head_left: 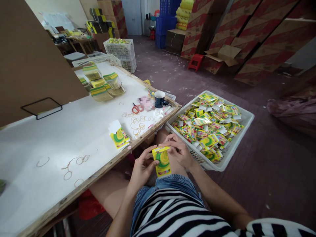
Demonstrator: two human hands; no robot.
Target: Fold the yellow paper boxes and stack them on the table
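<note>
A small yellow and green box (163, 161) is held over my lap, its printed face towards me. My left hand (145, 164) grips its left side, with the thumb on the front. At the box's top edge are the fingers of my right hand (179, 152), bent and touching it. On the table's near edge lies a small stack of similar flat boxes (119, 137). To my right a white basket (228, 160) holds many filled yellow boxes and packets (208, 123).
The white table (103, 168) carries rubber bands (138, 123), red scissors (135, 108), a dark mug (159, 99) and bundled cartons (102, 87). A black wire frame (49, 112) stands by a brown board. Beyond are a red stool (196, 62), crates (120, 51) and stacked cardboard boxes (199, 26).
</note>
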